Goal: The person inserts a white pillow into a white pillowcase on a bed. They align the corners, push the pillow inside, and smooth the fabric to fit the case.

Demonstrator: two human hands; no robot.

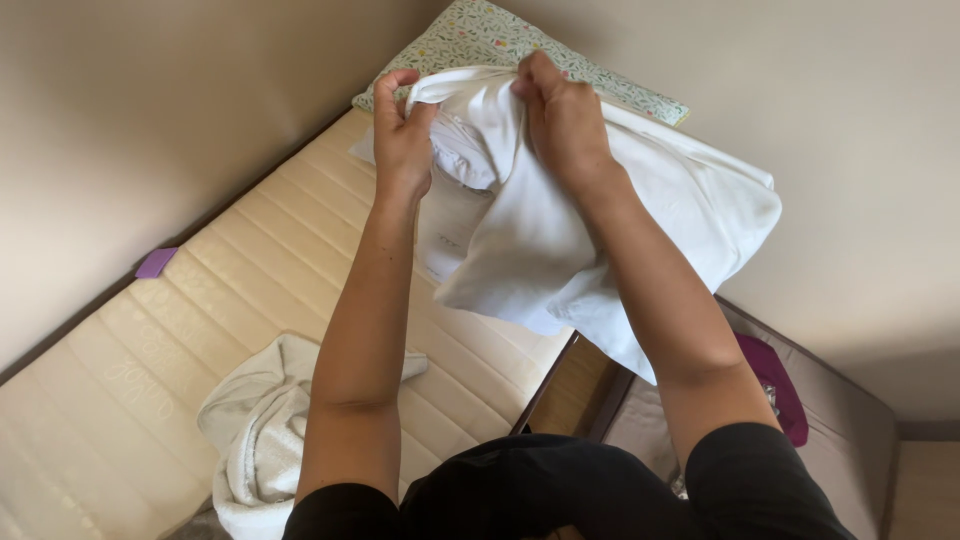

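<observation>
- Above the bare mattress [300, 260], the white pillowcase [560, 240] hangs from both hands, held up clear of the bed.
- Left hand [402, 135] is closed, pinching the pillowcase's top edge.
- Right hand [565, 115] is clenched on the same edge, just beside the left.
- A crumpled white towel [255, 430] lies on the mattress, below the left forearm.
- A floral pillow [480, 35] sits at the mattress head, behind the hands.

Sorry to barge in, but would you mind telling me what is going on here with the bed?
A person stands over a bare mattress and holds up a white pillowcase with a pillow inside. The left hand and the right hand both grip the open end of the case, bunching the fabric at the top. A floral-patterned pillow lies at the head of the mattress against the wall. A crumpled white cloth lies on the near part of the mattress, and a purple item rests on the seat beside the bed.
</observation>
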